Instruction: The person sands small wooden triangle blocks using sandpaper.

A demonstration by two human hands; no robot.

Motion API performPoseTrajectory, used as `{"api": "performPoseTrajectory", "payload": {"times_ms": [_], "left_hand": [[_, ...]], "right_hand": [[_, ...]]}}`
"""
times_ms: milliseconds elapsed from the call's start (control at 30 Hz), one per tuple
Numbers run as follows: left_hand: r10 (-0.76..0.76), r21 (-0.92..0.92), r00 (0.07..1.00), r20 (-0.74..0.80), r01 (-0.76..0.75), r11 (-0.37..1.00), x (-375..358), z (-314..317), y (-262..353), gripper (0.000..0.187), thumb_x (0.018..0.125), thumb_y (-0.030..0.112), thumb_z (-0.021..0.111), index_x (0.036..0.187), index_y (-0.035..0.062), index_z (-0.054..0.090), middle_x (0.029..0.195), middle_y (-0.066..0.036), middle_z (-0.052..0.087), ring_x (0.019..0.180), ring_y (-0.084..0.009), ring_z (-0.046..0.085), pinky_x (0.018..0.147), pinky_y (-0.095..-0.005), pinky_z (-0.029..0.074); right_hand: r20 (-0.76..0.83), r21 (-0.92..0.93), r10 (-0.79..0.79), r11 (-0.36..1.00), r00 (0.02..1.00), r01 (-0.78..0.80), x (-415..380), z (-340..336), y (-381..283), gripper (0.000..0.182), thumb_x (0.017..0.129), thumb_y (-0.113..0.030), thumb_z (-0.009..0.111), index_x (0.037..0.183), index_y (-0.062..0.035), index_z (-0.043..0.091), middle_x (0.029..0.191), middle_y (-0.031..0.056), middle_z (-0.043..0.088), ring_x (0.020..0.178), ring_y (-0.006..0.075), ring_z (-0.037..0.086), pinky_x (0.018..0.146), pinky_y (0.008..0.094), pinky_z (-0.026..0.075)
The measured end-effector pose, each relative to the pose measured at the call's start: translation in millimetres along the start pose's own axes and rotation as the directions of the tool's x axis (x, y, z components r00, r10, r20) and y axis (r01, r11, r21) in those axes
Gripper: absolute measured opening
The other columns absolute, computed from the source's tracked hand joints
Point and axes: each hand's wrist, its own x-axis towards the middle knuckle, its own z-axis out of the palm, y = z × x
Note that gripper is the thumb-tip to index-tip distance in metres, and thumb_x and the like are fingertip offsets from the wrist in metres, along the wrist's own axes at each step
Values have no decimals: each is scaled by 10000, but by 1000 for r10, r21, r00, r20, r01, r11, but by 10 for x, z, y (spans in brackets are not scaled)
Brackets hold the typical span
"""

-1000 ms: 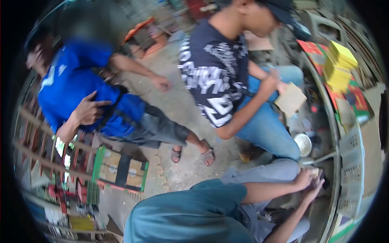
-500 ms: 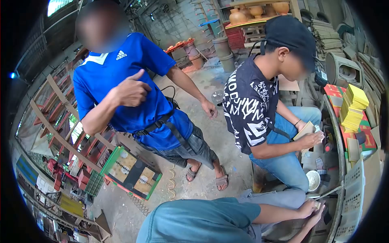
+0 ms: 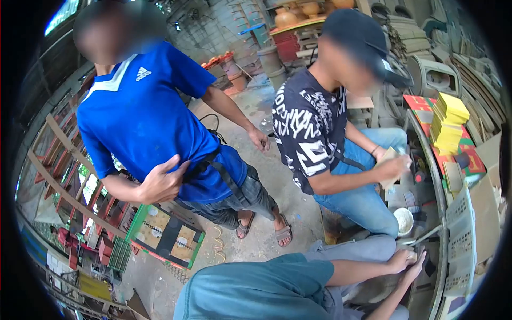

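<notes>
Low in the head view, my teal sleeve (image 3: 250,290) leads to my left hand (image 3: 399,261), closed around a small pale block (image 3: 412,257). Close beside it is my right hand (image 3: 414,271), its fingers stretched out near the block. Something dark shows at those fingertips, too small to name. A white bowl (image 3: 404,221) of pale material stands just beyond my hands. Past my knee, a seated co-worker's hands (image 3: 392,166) hold a flat light-coloured slab (image 3: 388,178) and a whitish wad.
A standing person in a blue shirt (image 3: 154,117) is to the left, by a green-edged crate (image 3: 165,234). Along the right, a bench carries stacked yellow blocks (image 3: 448,125) and a pale perforated basket (image 3: 460,240). Clay pots (image 3: 286,18) stand on a back shelf.
The standing person's raised hand has dropped from chest to waist. The co-worker's slab has tilted. My hands stay close together at the block, and the whole view has shifted slightly.
</notes>
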Motion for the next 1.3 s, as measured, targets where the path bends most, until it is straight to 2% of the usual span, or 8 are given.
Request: {"api": "performPoseTrajectory", "payload": {"times_ms": [133, 267, 400, 567, 733, 900, 1000, 1300], "left_hand": [[-95, -118, 989, 110, 108, 987, 93, 9, -95, 86, 789, 6, 567, 847, -16, 626, 811, -240, 630, 806, -401, 613, 705, -452, 458], [-199, -40, 980, -7, 198, 979, 149, 165, -173, 89, 736, 7, 600, 809, -12, 649, 816, -252, 635, 795, -395, 630, 691, -469, 473], [-137, -76, 983, 124, 147, 986, 94, -23, 96, 146, 753, 44, 645, 881, -24, 661, 841, -250, 646, 828, -384, 638, 728, -458, 491], [-294, -55, 954, -52, 291, 955, 232, 145, -66, 147, 777, 112, 653, 855, -10, 680, 823, -238, 653, 810, -388, 638, 724, -456, 491], [-137, -85, 973, 185, 155, 984, 71, 45, 12, 167, 780, 61, 637, 939, 24, 669, 835, -221, 654, 789, -359, 646, 686, -430, 475], [-202, -50, 979, -23, 200, 978, 209, 163, -143, 148, 802, 133, 621, 914, 47, 664, 819, -214, 649, 788, -376, 636, 683, -447, 476], [-81, -6, 992, 102, 82, 997, 150, 94, -90, 146, 793, 96, 617, 913, 26, 658, 821, -220, 646, 784, -383, 634, 681, -450, 476], [-170, -28, 975, 145, 176, 984, 139, 62, -55, 231, 782, 81, 647, 995, -4, 670, 927, -258, 641, 881, -382, 641, 760, -431, 493]], "right_hand": [[-30, -164, -62, 985, 998, 56, -287, 321, -209, 598, 989, -414, 375, 1362, 51, 412, 1354, 156, 473, 1220, 246, 470, 1044, 358, 332], [-19, -5, 34, 999, 999, -34, -320, 308, -217, 687, 985, -455, 369, 1431, 55, 253, 1478, 163, 308, 1357, 246, 315, 1116, 357, 227], [-127, -14, 19, 1000, 992, -21, -268, 238, -245, 655, 975, -460, 392, 1398, 39, 359, 1377, 153, 435, 1253, 231, 430, 1056, 353, 310], [-168, -38, -31, 999, 985, 25, -432, 457, -316, 621, 965, -469, 422, 1328, 34, 459, 1268, 128, 522, 1152, 206, 499, 997, 322, 362], [-146, -6, 45, 999, 988, -47, -311, 266, -365, 526, 970, -472, 418, 1132, 2, 579, 996, 77, 578, 922, 168, 551, 853, 329, 430], [-169, 13, -50, 999, 984, 52, -397, 423, -278, 570, 970, -477, 405, 1261, 1, 517, 1172, 105, 579, 1065, 194, 555, 952, 338, 409], [-107, -35, -11, 999, 994, 7, -293, 111, -215, 562, 962, -472, 433, 1243, 6, 527, 1184, 100, 573, 1092, 192, 549, 950, 328, 414], [-241, -85, -62, 995, 969, 42, -454, 324, -352, 437, 950, -454, 483, 968, -48, 642, 779, -49, 531, 696, 50, 467, 586, 217, 335]]}}
